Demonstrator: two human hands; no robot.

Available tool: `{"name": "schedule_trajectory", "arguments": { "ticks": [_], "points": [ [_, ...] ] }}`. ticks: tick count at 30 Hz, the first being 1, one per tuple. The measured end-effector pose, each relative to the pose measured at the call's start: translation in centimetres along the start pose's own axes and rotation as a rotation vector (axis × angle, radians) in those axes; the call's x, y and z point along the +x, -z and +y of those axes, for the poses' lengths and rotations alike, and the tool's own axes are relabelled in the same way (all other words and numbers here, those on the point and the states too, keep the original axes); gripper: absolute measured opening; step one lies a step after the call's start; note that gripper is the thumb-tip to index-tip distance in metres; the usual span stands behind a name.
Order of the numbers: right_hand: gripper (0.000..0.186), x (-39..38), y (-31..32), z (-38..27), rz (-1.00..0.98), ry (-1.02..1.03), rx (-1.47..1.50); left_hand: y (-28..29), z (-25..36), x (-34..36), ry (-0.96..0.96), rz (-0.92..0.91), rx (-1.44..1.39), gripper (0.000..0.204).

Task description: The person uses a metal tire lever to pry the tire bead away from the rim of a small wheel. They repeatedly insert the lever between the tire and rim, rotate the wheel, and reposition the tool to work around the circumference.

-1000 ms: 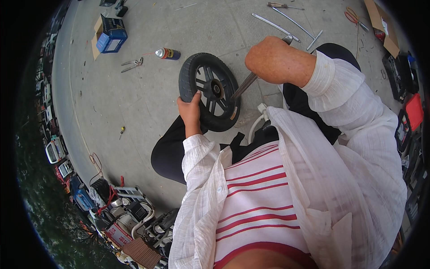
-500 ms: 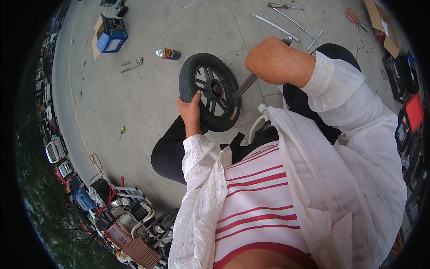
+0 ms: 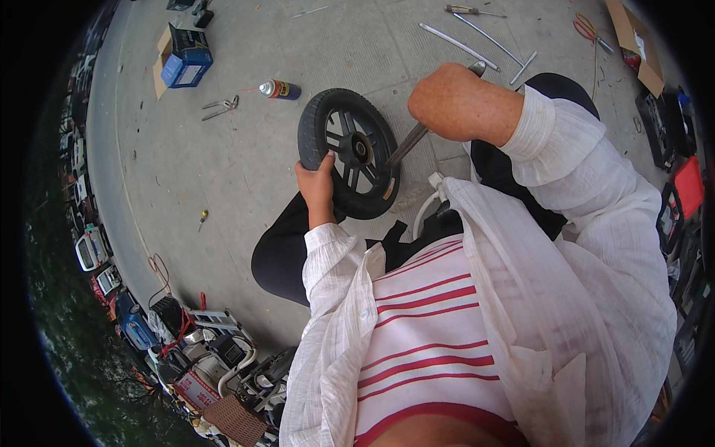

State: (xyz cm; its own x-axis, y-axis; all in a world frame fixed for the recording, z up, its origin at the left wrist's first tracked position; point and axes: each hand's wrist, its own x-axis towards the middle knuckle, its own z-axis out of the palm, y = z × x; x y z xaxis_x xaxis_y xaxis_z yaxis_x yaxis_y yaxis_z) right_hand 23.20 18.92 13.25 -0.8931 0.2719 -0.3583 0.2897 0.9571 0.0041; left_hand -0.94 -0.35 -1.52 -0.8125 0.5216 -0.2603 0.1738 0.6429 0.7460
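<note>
Wheel [image 3: 359, 149] sits near the spray can [image 3: 281, 89], to the can's right and a bit closer to the person, tilted so the hub shows. Left hand [image 3: 316, 181] is clamped on the wheel, person's side of the can: thumb over the front by the spokes, fingers hidden behind the tyre [image 3: 309, 134]. Right hand [image 3: 445, 100] is a closed fist round a metal bar [image 3: 408, 144], well right of the can, past the wheel; can't tell if it's 1 bar or 2. Lower tip is at the tyre/rim line; can't see how deep it sits.

Handling, my read: wheel moderately heavy for its size, hub and spokes rigid, not fragile, though steel could scar the rim. Tyre probably stiff rubber, decent friction dry, slight give under leverage. Bar hard and smooth, slippery if oily.

Best hold on the wheel: tyre and rim pinched together on the can-facing side, away from the tip. On the bar: full fist toward the end farthest from the can, for leverage. Pliers [image 3: 220, 109] lie left of the can, well apart from both hands.
</note>
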Motion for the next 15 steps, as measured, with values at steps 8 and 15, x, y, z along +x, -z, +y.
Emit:
{"name": "schedule_trajectory", "arguments": {
  "ticks": [8, 15],
  "points": [
    [0.001, -0.11, 0.17, -0.10, -0.007, -0.004, 0.006, 0.01, -0.15, 0.09, 0.000, -0.001, -0.002, 0.057],
    [0.002, -0.17, 0.23, -0.16, -0.003, -0.004, 0.000, -0.04, -0.09, 0.04, -0.002, 0.013, 0.000, 0.057]
  ]
}}
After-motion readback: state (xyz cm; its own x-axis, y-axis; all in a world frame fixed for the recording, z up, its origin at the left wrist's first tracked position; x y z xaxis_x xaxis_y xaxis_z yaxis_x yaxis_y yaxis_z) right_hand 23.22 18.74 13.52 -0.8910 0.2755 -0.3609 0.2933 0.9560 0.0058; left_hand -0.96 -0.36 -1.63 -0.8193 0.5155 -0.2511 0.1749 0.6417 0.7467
